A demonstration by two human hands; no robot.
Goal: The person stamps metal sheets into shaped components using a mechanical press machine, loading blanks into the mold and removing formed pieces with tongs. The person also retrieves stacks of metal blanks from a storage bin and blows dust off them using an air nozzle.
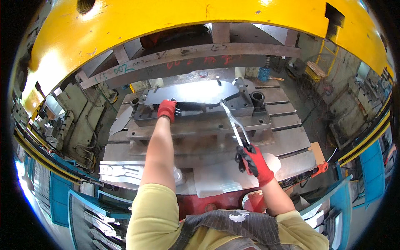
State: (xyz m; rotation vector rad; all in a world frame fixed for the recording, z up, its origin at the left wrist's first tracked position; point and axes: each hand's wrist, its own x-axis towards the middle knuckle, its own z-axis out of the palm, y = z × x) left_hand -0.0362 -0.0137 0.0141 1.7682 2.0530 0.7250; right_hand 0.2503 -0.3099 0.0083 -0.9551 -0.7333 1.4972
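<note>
While the person leans over the press bed, the left hand (167,110), in a red and black glove, reaches far forward and rests on the near edge of the shiny sheet-metal blank (196,92) lying on the dark die block (196,114); whether its fingers are closed on the sheet cannot be told. The right hand (254,161), gloved the same way, is closed around the handle of long metal tongs (233,123), whose tip meets the blank's right near edge beside a black guide bushing (257,99). Near the body, more cut sheet pieces (225,177) lie stacked on the slotted steel surface (287,141). Above arches the yellow press frame (187,16).
</note>
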